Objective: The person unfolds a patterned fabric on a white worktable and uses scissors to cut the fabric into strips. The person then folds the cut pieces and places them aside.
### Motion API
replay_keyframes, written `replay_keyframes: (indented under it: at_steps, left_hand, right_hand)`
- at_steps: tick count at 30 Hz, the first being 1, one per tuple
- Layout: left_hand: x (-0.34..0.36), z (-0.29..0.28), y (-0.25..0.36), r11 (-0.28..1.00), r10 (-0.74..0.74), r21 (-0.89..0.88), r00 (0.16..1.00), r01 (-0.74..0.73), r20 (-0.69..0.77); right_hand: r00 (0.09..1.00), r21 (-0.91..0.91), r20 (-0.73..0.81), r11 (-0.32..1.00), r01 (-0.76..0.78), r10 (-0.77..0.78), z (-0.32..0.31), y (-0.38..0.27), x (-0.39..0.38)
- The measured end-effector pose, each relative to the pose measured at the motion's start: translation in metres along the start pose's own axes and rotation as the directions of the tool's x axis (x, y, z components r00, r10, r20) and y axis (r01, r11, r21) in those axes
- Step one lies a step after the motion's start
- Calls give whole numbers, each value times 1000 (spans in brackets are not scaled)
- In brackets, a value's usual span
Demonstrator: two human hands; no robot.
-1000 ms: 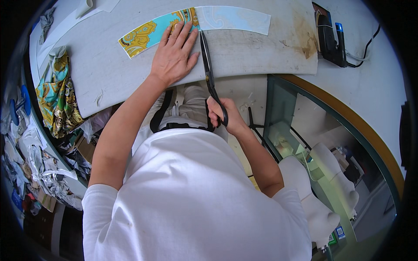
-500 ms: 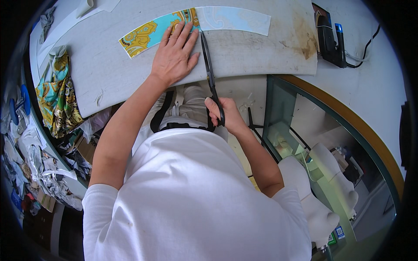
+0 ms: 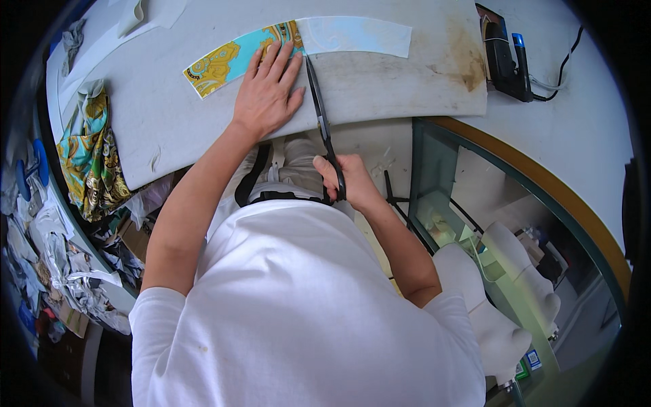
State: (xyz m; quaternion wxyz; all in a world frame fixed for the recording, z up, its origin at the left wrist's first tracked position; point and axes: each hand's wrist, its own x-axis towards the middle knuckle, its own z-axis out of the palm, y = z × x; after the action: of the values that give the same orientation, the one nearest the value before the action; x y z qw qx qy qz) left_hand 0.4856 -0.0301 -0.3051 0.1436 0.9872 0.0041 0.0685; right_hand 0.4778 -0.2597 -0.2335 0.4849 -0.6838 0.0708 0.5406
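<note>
A curved strip of fabric lies on the far part of the grey-covered table. Its left half [image 3: 215, 68] is turquoise with a gold paisley print and a white edge, and its right half [image 3: 359, 36] is pale blue-white. My left hand [image 3: 266, 93] rests flat, fingers spread, with its fingertips on the printed half. My right hand [image 3: 351, 181] grips the handles of long black scissors [image 3: 321, 112] at the table's near edge. The blades point away from me, and their tips meet the strip's near edge, where the two halves join. Their exact bite is too small to make out.
Crumpled printed fabric [image 3: 90, 159] hangs at the table's left edge. A black device with a cable [image 3: 508, 68] sits at the far right. Below it are a glass-sided case with a brown edge [image 3: 536, 166] and white mannequin forms [image 3: 495, 332]. Scraps [image 3: 68, 271] pile up at left.
The whole view has shifted slightly, the table and strip appearing a little lower and further left. My hands and the scissors keep nearly the same place against the strip.
</note>
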Motion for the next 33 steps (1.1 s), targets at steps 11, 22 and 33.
replay_keyframes:
  at_steps: [11,22,33]
  left_hand:
    - [9,-7,10,999,-34,-29,999,34,3]
    - [33,-15,14,997,-75,-6,990,74,-118]
    - [-102,-46,-41,569,-820,-352,482,743,-308]
  right_hand:
    - [879,-168,-460,985,48,-122,-79,9,-24]
    - [588,-740,-613,645,-192,-528,-228,-92,70]
    - [654,-820,-65,414,396,-754,-127,-118,99]
